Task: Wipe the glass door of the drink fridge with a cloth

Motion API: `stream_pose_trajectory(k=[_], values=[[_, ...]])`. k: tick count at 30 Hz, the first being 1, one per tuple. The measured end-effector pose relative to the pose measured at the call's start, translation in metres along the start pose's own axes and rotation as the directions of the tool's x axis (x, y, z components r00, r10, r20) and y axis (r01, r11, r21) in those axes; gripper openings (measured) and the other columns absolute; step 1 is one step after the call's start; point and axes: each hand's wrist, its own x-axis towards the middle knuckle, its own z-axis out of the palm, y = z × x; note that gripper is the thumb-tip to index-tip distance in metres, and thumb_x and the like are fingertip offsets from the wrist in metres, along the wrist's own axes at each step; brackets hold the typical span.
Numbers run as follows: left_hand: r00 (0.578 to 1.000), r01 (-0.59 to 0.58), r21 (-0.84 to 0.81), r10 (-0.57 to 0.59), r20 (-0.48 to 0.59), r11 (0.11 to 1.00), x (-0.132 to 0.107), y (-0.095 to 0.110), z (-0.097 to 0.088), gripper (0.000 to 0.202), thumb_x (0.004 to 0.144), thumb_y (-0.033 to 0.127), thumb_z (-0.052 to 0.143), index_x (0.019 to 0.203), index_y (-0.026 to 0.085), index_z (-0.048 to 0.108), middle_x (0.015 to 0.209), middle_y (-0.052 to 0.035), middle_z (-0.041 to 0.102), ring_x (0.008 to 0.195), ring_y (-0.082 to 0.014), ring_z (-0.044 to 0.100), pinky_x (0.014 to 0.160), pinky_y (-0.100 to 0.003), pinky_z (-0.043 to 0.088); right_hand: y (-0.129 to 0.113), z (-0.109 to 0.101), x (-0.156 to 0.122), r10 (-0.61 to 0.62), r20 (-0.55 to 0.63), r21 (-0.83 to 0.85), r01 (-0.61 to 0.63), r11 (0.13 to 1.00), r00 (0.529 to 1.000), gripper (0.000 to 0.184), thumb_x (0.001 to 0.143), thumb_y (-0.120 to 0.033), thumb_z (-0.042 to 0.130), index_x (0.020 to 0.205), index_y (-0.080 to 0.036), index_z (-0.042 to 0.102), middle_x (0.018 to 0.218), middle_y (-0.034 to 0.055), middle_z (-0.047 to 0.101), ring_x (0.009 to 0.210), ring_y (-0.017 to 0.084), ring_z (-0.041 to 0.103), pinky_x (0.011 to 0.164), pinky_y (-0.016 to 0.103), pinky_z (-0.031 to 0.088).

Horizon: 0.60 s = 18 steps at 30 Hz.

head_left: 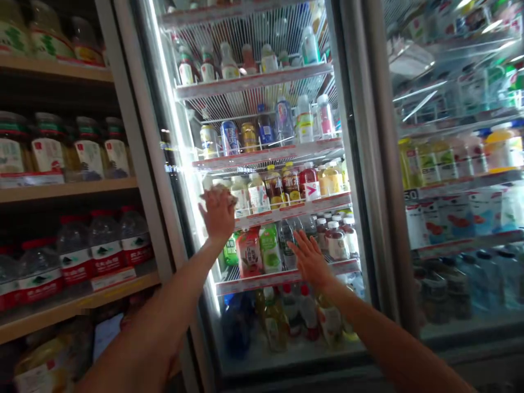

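- Glass door of a refrigerated drinks cooler (249, 349) fills the centre of the head-worn view, its lit shelves packed with bottled drinks and cans, both bare hands raised before it.
- Left hand (219, 214), near the door's left edge, open with fingers together and slightly curled, holding nothing; glare covers the fingertips, so contact with the glass cannot be told.
- Right hand (311, 259), lower and toward the door's centre, fingers spread wide, palm facing the glass, also empty.
- Hands stand well apart, spreading their reach across the door's width, arms extended from the lower corners of the view.
- Pink-labelled drink bottle (249, 254) and green-labelled bottle (270, 250) stand behind the glass, between the hands.
- Wooden shelves (67, 191) at left carry large lidded jars (47, 147) and red-capped water bottles (76, 254).
- Second cooler door (462, 164) at right, its glass streaked with reflections.
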Motion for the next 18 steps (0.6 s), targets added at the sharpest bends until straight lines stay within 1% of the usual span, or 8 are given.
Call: stream_pose_trajectory(k=[1,3,5,8,11,13,16,18], values=[[0.978,-0.191,-0.023,0.192,0.084,0.981,-0.007,0.010,0.002,0.046,0.087,0.031,0.044,0.132,0.022,0.046,0.148,-0.0141,0.030,0.139,-0.0315,0.019,0.109,-0.059,0.015,0.000,-0.001,0.000,0.002,0.004,0.002,-0.002,1.000,1.000,0.059,0.074,-0.004,0.044,0.131,-0.019,0.047,0.148,0.0103,0.032,0.141,0.024,0.015,0.109,0.050,0.030],[0.804,-0.535,-0.109,0.544,0.238,0.838,-0.016,0.024,0.004,0.043,0.087,0.030,0.045,0.130,0.029,0.047,0.146,-0.0071,0.035,0.139,-0.0247,0.022,0.112,-0.052,0.013,0.002,-0.003,0.001,-0.014,0.017,0.007,0.014,1.000,1.000,0.058,0.074,-0.004,0.044,0.130,-0.019,0.048,0.147,0.0102,0.034,0.141,0.023,0.016,0.109,0.049,0.029],[0.706,-0.631,-0.142,0.640,0.301,0.763,-0.015,0.024,0.000,0.042,0.086,0.029,0.046,0.128,0.032,0.048,0.145,-0.0046,0.039,0.138,-0.0221,0.025,0.113,-0.050,0.012,0.006,-0.004,0.000,-0.039,0.036,0.016,0.039,0.999,0.999,0.058,0.074,-0.003,0.044,0.130,-0.019,0.049,0.147,0.0094,0.034,0.141,0.022,0.016,0.109,0.047,0.029],[0.949,-0.261,0.022,0.252,0.188,0.965,0.005,0.005,-0.010,0.045,0.086,0.029,0.046,0.130,0.023,0.047,0.146,-0.0133,0.034,0.137,-0.0288,0.025,0.110,-0.057,0.015,0.009,-0.004,-0.003,-0.044,0.053,0.035,0.042,0.999,0.998,0.060,0.073,-0.003,0.043,0.130,-0.020,0.048,0.148,0.0082,0.032,0.141,0.021,0.017,0.110,0.046,0.028],[0.989,0.145,0.094,-0.148,0.027,0.985,0.017,-0.006,-0.014,0.050,0.087,0.029,0.043,0.134,0.014,0.041,0.147,-0.0224,0.026,0.138,-0.0351,0.020,0.106,-0.061,0.018,0.002,-0.002,-0.001,0.022,0.012,0.065,-0.023,0.998,1.000,0.057,0.076,-0.005,0.041,0.131,-0.021,0.048,0.147,0.0084,0.035,0.140,0.021,0.021,0.110,0.048,0.026],[0.993,-0.007,0.066,-0.001,0.121,0.998,0.010,0.003,-0.011,0.049,0.087,0.029,0.045,0.134,0.016,0.042,0.148,-0.0195,0.027,0.139,-0.0332,0.018,0.108,-0.057,0.018,-0.007,-0.003,0.012,0.089,-0.060,0.102,-0.083,0.991,0.994,0.053,0.081,-0.008,0.038,0.133,-0.021,0.045,0.144,0.0084,0.039,0.138,0.020,0.025,0.110,0.047,0.026],[0.855,-0.422,-0.078,0.426,0.295,0.903,-0.013,0.028,-0.001,0.049,0.085,0.026,0.047,0.134,0.023,0.041,0.147,-0.0106,0.032,0.139,-0.0251,0.020,0.112,-0.048,0.016,-0.024,-0.012,0.052,0.105,-0.141,0.180,-0.079,0.981,0.984,0.051,0.087,-0.013,0.033,0.137,-0.021,0.038,0.145,0.0078,0.039,0.138,0.017,0.025,0.111,0.045,0.026],[0.823,-0.476,-0.113,0.487,0.293,0.872,-0.026,0.038,0.006,0.055,0.085,0.028,0.047,0.138,0.021,0.035,0.147,-0.0101,0.033,0.140,-0.0229,0.019,0.114,-0.046,0.014,-0.034,-0.018,0.084,0.061,-0.106,0.212,-0.037,0.977,0.993,0.050,0.089,-0.015,0.032,0.139,-0.020,0.036,0.146,0.0073,0.036,0.139,0.016,0.024,0.111,0.042,0.027]])
